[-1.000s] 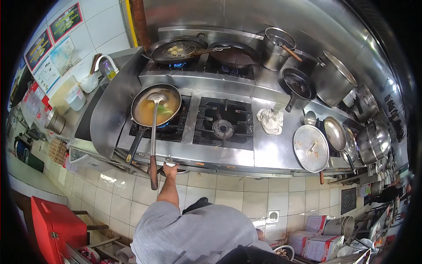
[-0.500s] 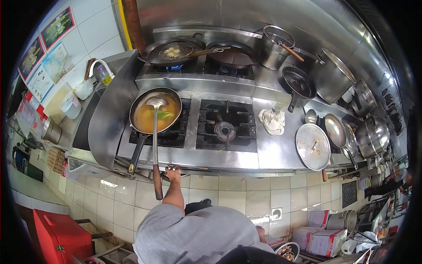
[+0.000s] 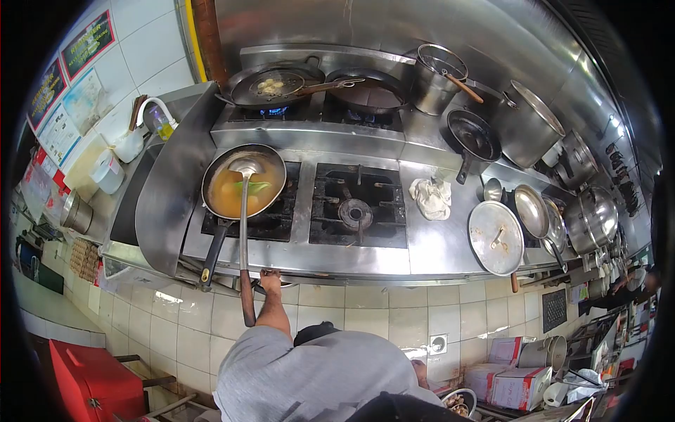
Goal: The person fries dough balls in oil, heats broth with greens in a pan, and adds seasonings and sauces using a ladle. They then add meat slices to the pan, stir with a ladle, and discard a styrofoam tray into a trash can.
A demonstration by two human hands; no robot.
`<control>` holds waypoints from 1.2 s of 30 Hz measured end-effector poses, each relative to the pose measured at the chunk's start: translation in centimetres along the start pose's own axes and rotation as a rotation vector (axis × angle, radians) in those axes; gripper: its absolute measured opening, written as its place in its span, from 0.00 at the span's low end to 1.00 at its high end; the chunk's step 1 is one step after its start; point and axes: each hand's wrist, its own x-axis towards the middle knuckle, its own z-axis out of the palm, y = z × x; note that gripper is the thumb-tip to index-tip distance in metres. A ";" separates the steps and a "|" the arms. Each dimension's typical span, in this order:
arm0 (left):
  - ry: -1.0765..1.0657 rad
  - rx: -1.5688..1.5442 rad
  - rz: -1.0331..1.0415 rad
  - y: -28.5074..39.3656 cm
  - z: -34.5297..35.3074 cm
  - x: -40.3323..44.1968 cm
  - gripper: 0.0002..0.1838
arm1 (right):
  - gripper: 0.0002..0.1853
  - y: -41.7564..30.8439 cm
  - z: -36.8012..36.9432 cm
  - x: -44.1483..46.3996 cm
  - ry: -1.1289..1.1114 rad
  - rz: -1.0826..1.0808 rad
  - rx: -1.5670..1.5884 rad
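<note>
My left hand [image 3: 270, 283] is at the front edge of the stove, its fingers curled against the control side below the top. What they grip is hidden. Just left of it the wooden handle of a long steel ladle [image 3: 245, 232] sticks out past the edge. The ladle's bowl rests in a frying pan [image 3: 283, 184] of orange-brown broth [image 3: 228, 200] with a green leafy piece in it. The pan sits on the front left burner, handle towards me. My right hand [image 3: 420, 373] hangs low beside my body, mostly hidden, fingers not clear.
A bare front burner [image 3: 355, 214] adjoins the pan. Behind, a wide pan [image 3: 271, 88] holds pale pieces over a blue flame, beside a dark wok [image 3: 365, 91]. A crumpled white cloth [image 3: 431, 198], a round lid [image 3: 496, 239] and a tall pot [image 3: 527, 123] stand right.
The view has shifted slightly, so the stove appears a little further left. My left hand stays at the stove front, its fingers turned slightly. The ladle and pan stay put.
</note>
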 end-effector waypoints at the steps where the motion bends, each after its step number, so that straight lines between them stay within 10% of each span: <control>1: -0.043 0.076 0.029 -0.2 -0.4 0.5 0.20 | 0.15 -0.1 0.0 0.1 0.001 -0.002 -0.003; 12: -0.017 -0.388 -0.097 0.3 0.4 0.0 0.13 | 0.15 -0.4 -0.3 0.2 0.002 -0.012 -0.001; 23: -0.057 0.198 0.279 -1.4 -0.1 0.6 0.12 | 0.15 0.4 -0.1 -0.7 0.015 -0.012 0.014; 36: 0.014 0.135 0.257 -2.5 -0.5 2.1 0.09 | 0.15 1.3 0.5 -1.8 0.032 0.001 0.035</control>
